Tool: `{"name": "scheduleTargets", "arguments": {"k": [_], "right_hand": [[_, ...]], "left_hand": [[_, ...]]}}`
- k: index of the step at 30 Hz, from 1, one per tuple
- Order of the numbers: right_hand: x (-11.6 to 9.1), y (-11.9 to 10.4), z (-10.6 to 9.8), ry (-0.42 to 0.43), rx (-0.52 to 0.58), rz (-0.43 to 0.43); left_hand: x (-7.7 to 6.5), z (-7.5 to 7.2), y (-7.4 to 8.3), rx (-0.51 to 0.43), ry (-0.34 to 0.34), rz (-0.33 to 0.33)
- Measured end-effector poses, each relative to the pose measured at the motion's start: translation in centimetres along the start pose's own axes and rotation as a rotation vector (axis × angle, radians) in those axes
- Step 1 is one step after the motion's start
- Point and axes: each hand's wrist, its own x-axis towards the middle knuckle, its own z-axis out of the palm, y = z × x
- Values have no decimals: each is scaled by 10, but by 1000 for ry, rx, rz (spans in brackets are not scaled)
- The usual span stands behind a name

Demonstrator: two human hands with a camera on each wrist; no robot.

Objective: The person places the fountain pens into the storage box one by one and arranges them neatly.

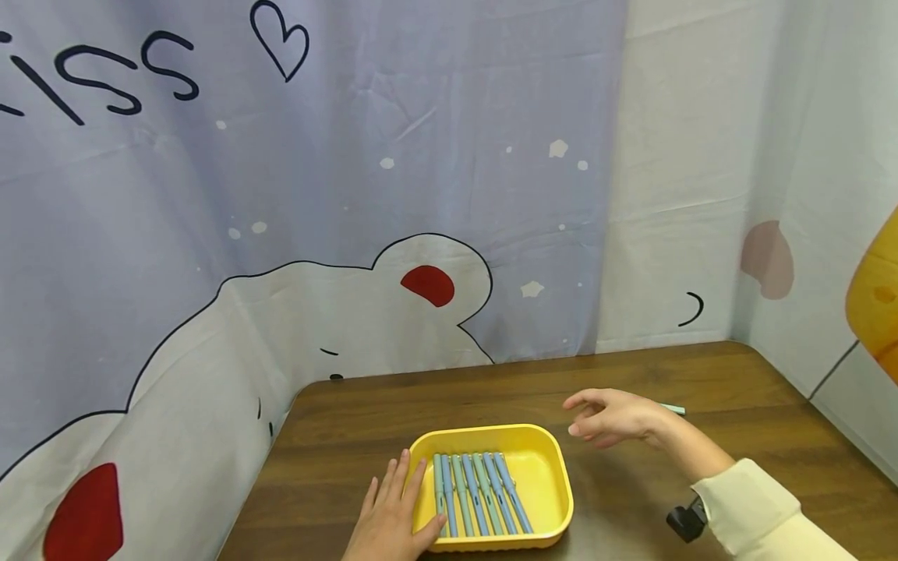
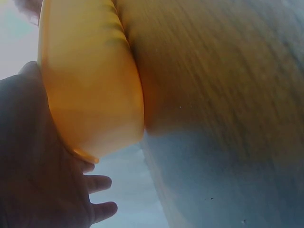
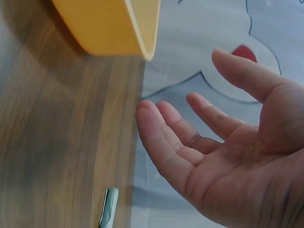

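A yellow plastic tray (image 1: pixel 543 502) stands on the table, holding several light green and blue pens (image 1: pixel 482 495) side by side in a row. My left hand (image 1: pixel 393 514) rests against the tray's left rim with its fingers extended, the thumb reaching over the edge near the leftmost pen. Seen from the left wrist, the palm lies along the tray's outer wall (image 2: pixel 95 85). To the right of the tray my right hand (image 1: pixel 612 417) hovers above the table, fingers loosely bent and nothing in them. Behind its wrist a light green pen (image 1: pixel 673 408) lies on the wood; the right wrist view shows this pen (image 3: pixel 109 209) too.
The brown wooden table (image 1: pixel 337 436) ends at a printed curtain (image 1: pixel 449 187) behind and at the sides. A small black device (image 1: pixel 686 520) hangs at my right sleeve cuff.
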Motion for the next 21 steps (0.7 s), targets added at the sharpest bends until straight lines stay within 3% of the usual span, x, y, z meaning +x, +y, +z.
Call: {"name": "scheduleTargets", "arguments": {"k": [7, 21], "right_hand": [[-5, 11, -24, 9, -13, 21], [-7, 41, -71, 69, -152, -3]], "left_hand": [[1, 0, 0, -7, -13, -5], [1, -1, 0, -17, -13, -14]]}}
